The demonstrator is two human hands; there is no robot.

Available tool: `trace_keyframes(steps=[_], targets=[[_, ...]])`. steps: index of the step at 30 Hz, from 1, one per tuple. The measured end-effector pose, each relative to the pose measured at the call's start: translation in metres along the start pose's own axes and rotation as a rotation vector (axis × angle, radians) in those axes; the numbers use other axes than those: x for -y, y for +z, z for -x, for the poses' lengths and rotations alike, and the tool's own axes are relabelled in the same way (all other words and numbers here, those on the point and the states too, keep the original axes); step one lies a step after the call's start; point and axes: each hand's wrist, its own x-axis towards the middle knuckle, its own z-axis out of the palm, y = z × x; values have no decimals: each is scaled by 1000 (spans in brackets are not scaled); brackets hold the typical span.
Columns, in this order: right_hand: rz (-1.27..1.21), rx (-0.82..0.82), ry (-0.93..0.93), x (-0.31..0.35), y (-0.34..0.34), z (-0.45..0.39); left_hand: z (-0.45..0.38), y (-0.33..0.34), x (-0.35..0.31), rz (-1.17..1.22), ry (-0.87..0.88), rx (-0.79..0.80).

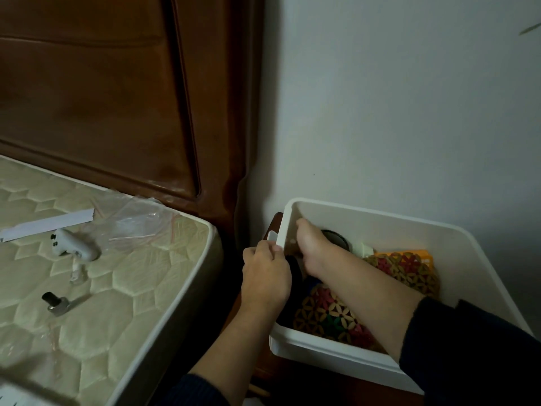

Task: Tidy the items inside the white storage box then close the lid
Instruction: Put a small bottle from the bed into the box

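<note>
The white storage box [456, 244] stands open at the lower right, with no lid on it. Inside lie two colourful woven mats [328, 315] [409, 268], an orange packet [421, 254], a round black item [339, 238], a small white object [364, 249] and something dark [292, 276] along the left wall. My left hand [266, 276] grips the box's left rim, fingers curled over the edge. My right hand [313, 250] reaches inside toward the far left corner, its fingers down among the items; what they touch is hidden.
A quilted mattress [117, 288] fills the left, against a brown headboard [117, 98]. On it lie a white controller-like gadget [74, 244], a clear zip bag [137, 221], a white strip [46, 224] and a small dark bottle [55, 303]. The box sits on a brown stand [272, 227] by the wall.
</note>
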Motion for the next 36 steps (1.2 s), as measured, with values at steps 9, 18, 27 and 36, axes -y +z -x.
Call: trace_keyframes(steps=[9,18,27,36], targets=[[313,1,-442,48,-35,79,15,-31,2,211,-18,-234],[515,111,-1167,1,67,143,47,-179,87,66,-9,-528],[838,490,-972,-102,211,138,61,-273,185,-77,-160,-556],[1195,469,-726,-130,241,64,-29,-278,219,-75,-339,-535]])
